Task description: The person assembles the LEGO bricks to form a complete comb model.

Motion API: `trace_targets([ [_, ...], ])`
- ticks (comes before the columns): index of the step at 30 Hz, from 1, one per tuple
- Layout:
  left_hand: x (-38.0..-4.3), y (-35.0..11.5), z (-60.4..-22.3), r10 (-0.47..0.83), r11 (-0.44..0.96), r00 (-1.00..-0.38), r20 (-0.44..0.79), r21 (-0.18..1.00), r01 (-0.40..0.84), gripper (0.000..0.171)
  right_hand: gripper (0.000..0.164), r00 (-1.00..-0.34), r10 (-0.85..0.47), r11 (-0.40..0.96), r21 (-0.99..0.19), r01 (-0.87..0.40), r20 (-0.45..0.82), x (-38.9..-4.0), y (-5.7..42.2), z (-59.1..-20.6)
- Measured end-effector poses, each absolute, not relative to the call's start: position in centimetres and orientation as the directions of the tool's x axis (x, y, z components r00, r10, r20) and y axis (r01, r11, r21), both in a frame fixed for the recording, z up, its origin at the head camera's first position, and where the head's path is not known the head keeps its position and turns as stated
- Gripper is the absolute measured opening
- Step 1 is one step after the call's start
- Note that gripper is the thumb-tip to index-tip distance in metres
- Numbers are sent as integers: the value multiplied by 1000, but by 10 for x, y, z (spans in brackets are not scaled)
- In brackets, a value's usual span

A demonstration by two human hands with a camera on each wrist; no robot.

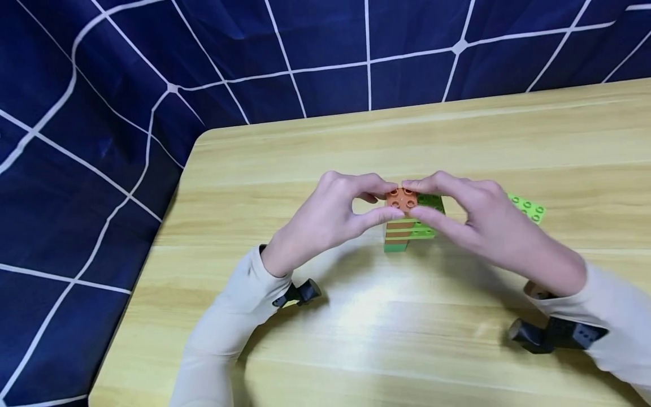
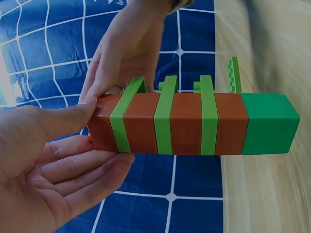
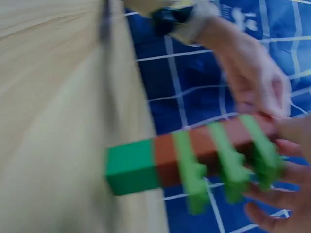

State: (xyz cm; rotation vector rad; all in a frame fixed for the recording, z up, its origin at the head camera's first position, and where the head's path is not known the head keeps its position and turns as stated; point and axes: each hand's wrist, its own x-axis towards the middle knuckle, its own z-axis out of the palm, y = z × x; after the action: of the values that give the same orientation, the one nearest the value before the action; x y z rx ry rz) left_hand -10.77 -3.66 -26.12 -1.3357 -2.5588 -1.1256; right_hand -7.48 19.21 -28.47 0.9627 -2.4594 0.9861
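Observation:
A tower of toy building bricks point(image 1: 399, 233) stands upright on the table. Its bottom is a dark green brick point(image 2: 270, 124); above it, brown bricks point(image 2: 186, 124) alternate with light green plates point(image 2: 210, 116) that jut out to the right. At the top sits a brown brick point(image 1: 403, 200) with bare studs. My left hand point(image 1: 330, 212) pinches this top brick between thumb and fingers from the left. From the right, my right hand point(image 1: 480, 220) pinches at the same brick, its thumb and index fingertip close to the left hand's. The right wrist view is blurred.
A loose light green plate point(image 1: 529, 208) lies on the wooden table point(image 1: 315, 350), partly hidden behind the right hand. Dark blue cloth with white lines point(image 1: 325, 51) hangs along the table's back and left. Each wrist wears a black camera point(image 1: 300, 293).

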Motion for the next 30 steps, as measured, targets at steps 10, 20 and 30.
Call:
trace_targets([
  [10, -107, -34, -261, 706, 388, -636, 312, 581, 716, 32, 30, -918, -316, 841, -378, -387, 239, -67, 258, -290],
  [20, -101, -39, -261, 746, 450, -616, 253, 491, 746, 42, 44, -924, -373, 896, -225, -383, 89, -71, 290, -335],
  [30, -99, -38, -262, 758, 445, -599, 258, 466, 765, 40, 50, -912, -367, 909, -135, -393, 181, -73, 293, -339],
])
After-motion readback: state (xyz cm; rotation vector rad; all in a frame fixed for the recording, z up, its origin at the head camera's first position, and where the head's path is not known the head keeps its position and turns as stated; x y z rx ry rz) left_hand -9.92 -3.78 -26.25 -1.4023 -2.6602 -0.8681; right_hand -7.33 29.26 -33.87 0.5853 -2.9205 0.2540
